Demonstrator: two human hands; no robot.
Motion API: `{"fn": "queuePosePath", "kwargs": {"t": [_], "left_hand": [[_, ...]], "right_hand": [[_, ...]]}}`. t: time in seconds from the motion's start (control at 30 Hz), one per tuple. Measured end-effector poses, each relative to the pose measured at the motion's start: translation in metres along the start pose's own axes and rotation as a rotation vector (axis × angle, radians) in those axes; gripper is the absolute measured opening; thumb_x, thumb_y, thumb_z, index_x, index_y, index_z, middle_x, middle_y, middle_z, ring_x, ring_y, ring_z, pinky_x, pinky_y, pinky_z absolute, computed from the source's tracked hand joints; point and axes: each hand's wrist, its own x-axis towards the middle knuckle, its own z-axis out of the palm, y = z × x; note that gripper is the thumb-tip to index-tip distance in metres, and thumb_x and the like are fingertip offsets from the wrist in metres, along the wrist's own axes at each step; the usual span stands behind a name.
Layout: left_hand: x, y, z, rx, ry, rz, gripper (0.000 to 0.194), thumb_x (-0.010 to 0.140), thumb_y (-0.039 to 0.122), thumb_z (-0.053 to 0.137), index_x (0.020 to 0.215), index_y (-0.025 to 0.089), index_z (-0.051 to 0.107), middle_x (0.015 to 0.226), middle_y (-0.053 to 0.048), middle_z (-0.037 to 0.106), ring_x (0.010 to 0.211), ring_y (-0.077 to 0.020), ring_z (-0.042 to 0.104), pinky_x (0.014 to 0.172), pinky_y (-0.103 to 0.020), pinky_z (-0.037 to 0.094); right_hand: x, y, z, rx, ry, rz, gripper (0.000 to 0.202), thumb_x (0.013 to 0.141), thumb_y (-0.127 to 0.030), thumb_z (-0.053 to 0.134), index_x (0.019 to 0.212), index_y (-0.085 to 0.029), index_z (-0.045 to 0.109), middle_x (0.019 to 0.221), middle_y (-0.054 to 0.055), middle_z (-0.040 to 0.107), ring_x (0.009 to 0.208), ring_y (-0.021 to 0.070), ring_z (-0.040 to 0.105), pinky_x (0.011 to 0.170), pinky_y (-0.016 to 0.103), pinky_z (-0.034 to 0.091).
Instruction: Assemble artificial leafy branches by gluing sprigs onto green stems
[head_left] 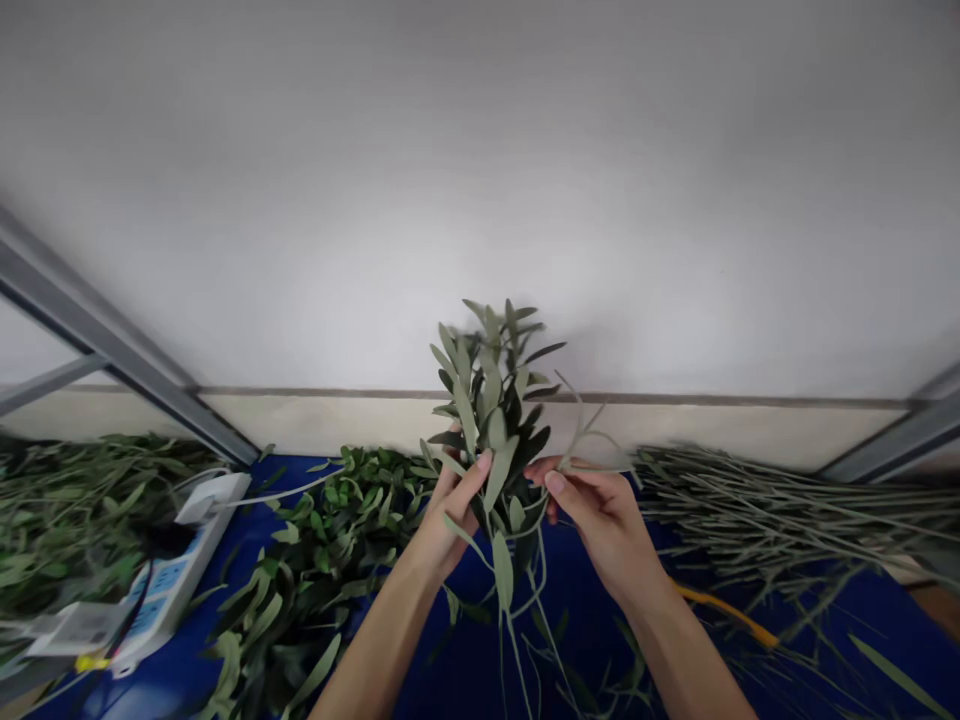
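A bunch of leafy sprigs (491, 400) with long grey-green leaves stands upright in front of me, its thin stems trailing below. My left hand (450, 510) is closed around its lower leaves from the left side. On the right, my right hand (589, 500) pinches a thin pale green stem (574, 440) between thumb and fingers, right beside the bunch. That stem curls upward and out past the fingertips. Leaves partly hide the left fingers, and where the pinched stem joins the bunch is hard to make out.
Loose leafy sprigs (322, 540) lie left of centre on the blue surface (457, 690). A white power strip (169, 580) with plugs and cords sits further left, near another leafy pile (67, 530). Bare stems (772, 510) are heaped right, near an orange strip (731, 612). A pale wall rises behind.
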Motion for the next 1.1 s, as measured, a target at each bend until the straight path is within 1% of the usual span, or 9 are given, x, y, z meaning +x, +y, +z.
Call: {"fn": "queuePosePath", "kwargs": {"t": [0.1, 0.23, 0.37, 0.47, 0.63, 0.77, 0.87, 1.0, 1.1], "left_hand": [[0.003, 0.001, 0.006, 0.037, 0.059, 0.090, 0.063, 0.070, 0.037, 0.094, 0.126, 0.026, 0.067, 0.099, -0.002, 0.080, 0.097, -0.0247, 0.077, 0.087, -0.030, 0.062], [0.000, 0.004, 0.011, 0.098, 0.056, 0.122, 0.050, 0.068, 0.039, 0.095, 0.107, 0.018, 0.071, 0.092, -0.006, 0.080, 0.087, -0.0257, 0.078, 0.077, -0.030, 0.063], [-0.006, 0.005, 0.012, 0.102, 0.062, 0.146, 0.041, 0.071, 0.042, 0.093, 0.094, 0.018, 0.069, 0.091, -0.006, 0.079, 0.087, -0.0251, 0.078, 0.076, -0.030, 0.063], [-0.002, 0.009, 0.009, 0.000, 0.148, 0.191, 0.038, 0.070, 0.036, 0.094, 0.092, 0.021, 0.068, 0.089, -0.003, 0.079, 0.088, -0.0244, 0.078, 0.078, -0.031, 0.063], [0.012, 0.028, -0.003, -0.174, 0.311, 0.305, 0.033, 0.072, 0.024, 0.091, 0.094, 0.023, 0.067, 0.084, 0.003, 0.078, 0.080, -0.0179, 0.076, 0.083, -0.031, 0.063], [0.015, 0.036, -0.004, -0.188, 0.322, 0.333, 0.028, 0.075, 0.021, 0.088, 0.094, 0.022, 0.068, 0.086, 0.001, 0.078, 0.078, -0.0162, 0.075, 0.084, -0.031, 0.063], [0.017, 0.040, -0.008, -0.209, 0.395, 0.317, 0.019, 0.079, 0.018, 0.084, 0.090, 0.019, 0.069, 0.081, 0.000, 0.076, 0.071, -0.0153, 0.073, 0.075, -0.028, 0.063], [0.024, 0.055, -0.024, -0.254, 0.500, 0.348, 0.011, 0.090, 0.011, 0.069, 0.081, 0.017, 0.066, 0.072, 0.003, 0.071, 0.061, -0.0101, 0.069, 0.062, -0.018, 0.059], [0.022, 0.062, -0.033, -0.267, 0.464, 0.305, 0.015, 0.090, 0.009, 0.066, 0.077, 0.015, 0.066, 0.074, 0.000, 0.070, 0.063, -0.0115, 0.069, 0.062, -0.020, 0.060]], "right_hand": [[-0.003, 0.008, 0.002, 0.021, 0.035, 0.012, 0.019, 0.093, -0.040, 0.075, 0.090, -0.024, 0.084, 0.090, 0.007, 0.076, 0.063, 0.0130, 0.060, 0.058, 0.026, 0.050], [-0.007, 0.015, 0.002, 0.070, 0.031, 0.030, 0.021, 0.091, -0.041, 0.075, 0.087, -0.023, 0.084, 0.092, 0.008, 0.078, 0.063, 0.0148, 0.061, 0.058, 0.029, 0.052], [-0.008, 0.014, 0.001, 0.017, -0.004, 0.053, 0.019, 0.092, -0.039, 0.075, 0.086, -0.024, 0.084, 0.094, 0.008, 0.076, 0.062, 0.0139, 0.060, 0.055, 0.028, 0.049], [-0.013, 0.015, 0.001, 0.027, 0.011, -0.032, 0.026, 0.092, -0.038, 0.074, 0.071, -0.024, 0.080, 0.098, 0.010, 0.074, 0.084, 0.0215, 0.065, 0.058, 0.030, 0.049], [-0.035, 0.027, -0.005, 0.013, 0.057, -0.115, 0.032, 0.094, -0.035, 0.071, 0.064, -0.026, 0.073, 0.074, 0.009, 0.067, 0.110, 0.0303, 0.063, 0.086, 0.042, 0.052], [-0.045, 0.030, -0.006, 0.090, 0.168, -0.068, 0.025, 0.093, -0.038, 0.073, 0.071, -0.027, 0.077, 0.080, 0.007, 0.069, 0.099, 0.0259, 0.064, 0.085, 0.039, 0.053], [-0.049, 0.027, -0.009, 0.160, 0.220, -0.099, 0.020, 0.091, -0.037, 0.076, 0.073, -0.028, 0.079, 0.079, 0.005, 0.068, 0.087, 0.0208, 0.064, 0.081, 0.035, 0.053], [-0.053, 0.026, -0.030, 0.230, 0.451, -0.075, 0.014, 0.086, -0.041, 0.082, 0.078, -0.029, 0.080, 0.080, 0.003, 0.069, 0.082, 0.0176, 0.065, 0.070, 0.030, 0.053], [-0.049, 0.030, -0.048, 0.234, 0.561, 0.007, 0.014, 0.083, -0.042, 0.085, 0.086, -0.029, 0.082, 0.086, 0.004, 0.073, 0.084, 0.0184, 0.067, 0.072, 0.031, 0.055]]}}
